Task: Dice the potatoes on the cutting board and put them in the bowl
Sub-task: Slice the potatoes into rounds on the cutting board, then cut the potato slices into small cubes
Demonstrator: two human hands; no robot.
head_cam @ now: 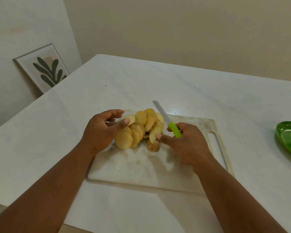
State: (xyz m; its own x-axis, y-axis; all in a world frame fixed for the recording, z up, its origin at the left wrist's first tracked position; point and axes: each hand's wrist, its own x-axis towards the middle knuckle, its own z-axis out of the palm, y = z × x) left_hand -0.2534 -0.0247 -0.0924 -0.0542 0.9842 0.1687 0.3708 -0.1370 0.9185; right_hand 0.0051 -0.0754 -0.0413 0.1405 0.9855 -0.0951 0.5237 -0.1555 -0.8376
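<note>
Both forearms reach in from six o'clock over the cutting board [158, 165]. Right hand [183, 142] grips the green-handled knife [168, 121], blade aimed at eleven. Left hand [101, 130] hovers, fingers loosely apart, beside the potato slices [139, 128]. Green bowl [289, 140] at three o'clock.

One cutting board [158, 169], one knife [166, 120] with a green handle, one green bowl [287, 140] at the right edge. Potato slices [138, 130] — over a dozen, overlapping, no exact count. One framed picture [44, 69], two hands.
</note>
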